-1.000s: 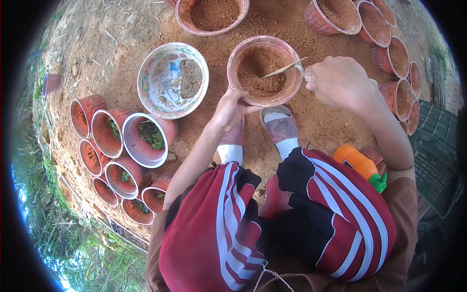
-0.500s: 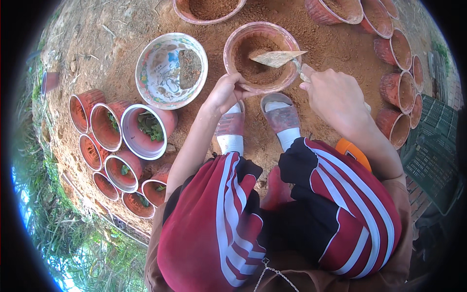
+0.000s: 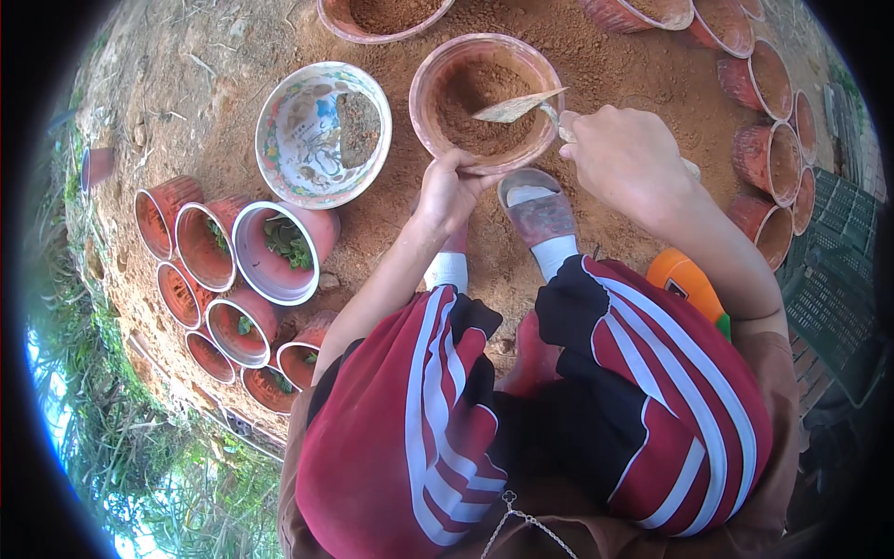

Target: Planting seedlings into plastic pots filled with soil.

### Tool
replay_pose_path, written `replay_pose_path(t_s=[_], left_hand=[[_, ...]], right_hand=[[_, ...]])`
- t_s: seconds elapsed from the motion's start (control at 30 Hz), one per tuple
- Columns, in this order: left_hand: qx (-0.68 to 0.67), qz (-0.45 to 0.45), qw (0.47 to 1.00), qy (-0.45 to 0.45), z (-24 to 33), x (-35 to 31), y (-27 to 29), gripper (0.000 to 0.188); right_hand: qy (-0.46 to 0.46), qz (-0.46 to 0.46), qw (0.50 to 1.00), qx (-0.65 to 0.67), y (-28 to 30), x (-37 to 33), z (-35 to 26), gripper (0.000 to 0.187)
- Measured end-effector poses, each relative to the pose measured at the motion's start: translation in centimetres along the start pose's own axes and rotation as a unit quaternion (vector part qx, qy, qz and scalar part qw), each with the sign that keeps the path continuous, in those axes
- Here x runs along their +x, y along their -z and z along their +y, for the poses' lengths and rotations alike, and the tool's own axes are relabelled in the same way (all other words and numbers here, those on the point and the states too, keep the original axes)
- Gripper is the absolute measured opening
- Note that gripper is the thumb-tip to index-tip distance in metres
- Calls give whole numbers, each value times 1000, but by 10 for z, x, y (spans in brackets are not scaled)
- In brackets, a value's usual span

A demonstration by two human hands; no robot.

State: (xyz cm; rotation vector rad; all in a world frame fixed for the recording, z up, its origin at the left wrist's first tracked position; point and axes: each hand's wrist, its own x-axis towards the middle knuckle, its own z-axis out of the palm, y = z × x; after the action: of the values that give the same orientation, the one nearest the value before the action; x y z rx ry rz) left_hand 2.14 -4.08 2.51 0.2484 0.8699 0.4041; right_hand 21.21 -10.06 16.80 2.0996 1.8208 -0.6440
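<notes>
My left hand grips the near rim of a reddish plant pot that stands in front of my feet, with brown soil inside. A trowel with a dirt-coated, pointed blade is held in my right hand, its fingers wrapped round the handle at the pot's right side. The blade reaches over the soil, tilted, its tip toward the left; whether it touches the soil I cannot tell. To the left of the pot is a white patterned basin with some soil in its right part.
Several red pots, some with small green plants, lie tipped at the left. Another soil-filled pot stands beyond mine. A curved row of soil-filled pots runs along the right, near a dark green plastic crate. An orange object is beside my right knee.
The held pot has moved slightly left and away from me in the picture, and my left hand with it. The trowel blade has turned a little, still over the soil.
</notes>
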Motion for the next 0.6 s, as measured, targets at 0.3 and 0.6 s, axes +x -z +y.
replay_pose_path(t_s=[0.3, 0.6], left_hand=[[-65, -43, 996, 45, -5, 0, -15, 37], [75, 39, 995, 62, 53, 23, 2, 11]], right_hand=[[-13, 8, 1000, -12, -22, -3, -7, 28], [-87, 43, 994, 46, 36, -44, -7, 27]])
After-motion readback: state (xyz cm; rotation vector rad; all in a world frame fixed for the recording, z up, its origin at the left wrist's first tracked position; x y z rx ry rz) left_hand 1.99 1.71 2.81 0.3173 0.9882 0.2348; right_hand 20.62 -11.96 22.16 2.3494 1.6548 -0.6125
